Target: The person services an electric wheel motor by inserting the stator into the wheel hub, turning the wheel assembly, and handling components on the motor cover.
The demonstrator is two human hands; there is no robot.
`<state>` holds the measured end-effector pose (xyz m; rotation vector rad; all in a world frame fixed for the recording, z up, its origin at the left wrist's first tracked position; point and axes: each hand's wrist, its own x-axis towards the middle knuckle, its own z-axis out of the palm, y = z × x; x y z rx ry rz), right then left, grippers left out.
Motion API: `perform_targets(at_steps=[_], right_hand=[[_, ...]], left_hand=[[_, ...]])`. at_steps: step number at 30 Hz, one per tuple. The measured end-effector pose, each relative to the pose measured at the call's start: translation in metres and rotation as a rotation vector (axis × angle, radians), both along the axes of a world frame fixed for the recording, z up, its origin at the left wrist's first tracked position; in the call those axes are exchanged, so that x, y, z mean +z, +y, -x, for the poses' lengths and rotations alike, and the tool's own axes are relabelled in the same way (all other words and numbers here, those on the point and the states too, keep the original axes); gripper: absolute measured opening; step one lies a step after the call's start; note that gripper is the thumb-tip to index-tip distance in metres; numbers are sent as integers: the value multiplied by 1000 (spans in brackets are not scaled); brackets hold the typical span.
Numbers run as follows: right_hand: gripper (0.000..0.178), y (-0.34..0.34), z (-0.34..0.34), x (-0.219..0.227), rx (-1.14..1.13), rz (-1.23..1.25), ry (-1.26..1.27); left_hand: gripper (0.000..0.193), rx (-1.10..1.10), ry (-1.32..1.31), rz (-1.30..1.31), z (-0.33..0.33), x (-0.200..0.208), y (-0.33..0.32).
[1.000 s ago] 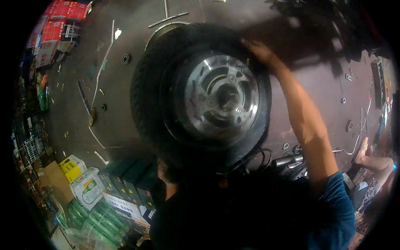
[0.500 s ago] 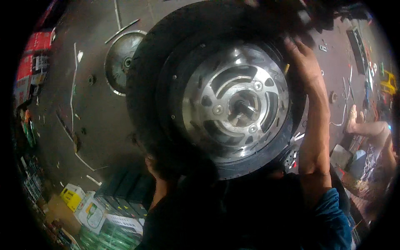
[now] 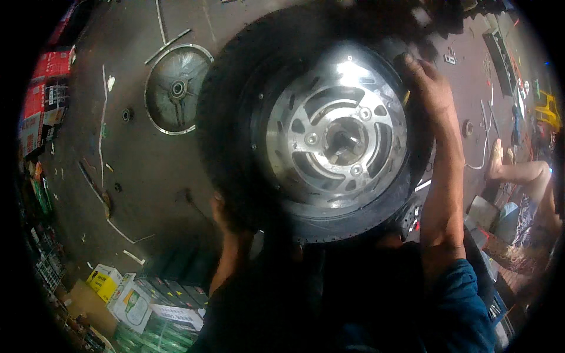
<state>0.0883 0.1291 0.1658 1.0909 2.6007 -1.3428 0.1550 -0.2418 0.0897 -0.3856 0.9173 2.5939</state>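
Observation:
A motor-scooter-type wheel with a black tyre (image 3: 232, 109) is held up in front of me, filling the middle of the view. On its face sits a shiny slotted brake disc (image 3: 376, 185), fixed with bolts around a central axle (image 3: 347, 144). My left hand (image 3: 226, 220) grips the tyre's lower left edge; its fingers are partly lost in shadow. My right hand (image 3: 431, 88) is closed on the tyre's upper right side, with that arm stretched out along the wheel. Deep shadow hides the wheel's lower left and top right.
A round metal wheel part (image 3: 176, 88) lies on the floor (image 3: 159, 170) to the left, near a bearing-like ring (image 3: 127, 115) and thin strips. Dark boxes (image 3: 182, 267) and a yellow-and-white carton (image 3: 105, 281) stand at lower left. Another person's legs (image 3: 521, 172) show at right.
The wheel has shifted slightly right and away from me, uncovering more of the round metal part on the floor. Both hands have kept their hold on the tyre.

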Motion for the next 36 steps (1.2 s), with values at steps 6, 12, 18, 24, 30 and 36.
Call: perform_targets(at_steps=[6,12,18,24,30,36], right_hand=[[64,-4,9,-8,-13,51,-61],[62,-1,6,-13,-23,24,22],[58,3,5,-24,3,50,40],[60,-15,-1,8,-60,36,-47],[58,7,0,-18,0,-44,-48],[57,-8,-6,-7,-96,54,2]], left_hand=[[58,25,-83,176,-9,-49,-24],[61,31,-57,-142,-5,-23,-10],[62,31,-61,-11,-8,-41,-14],[62,35,-65,-24,-22,-38,-18],[62,1,-44,-36,-12,-41,-6],[60,8,-33,81,-26,-63,-29]])
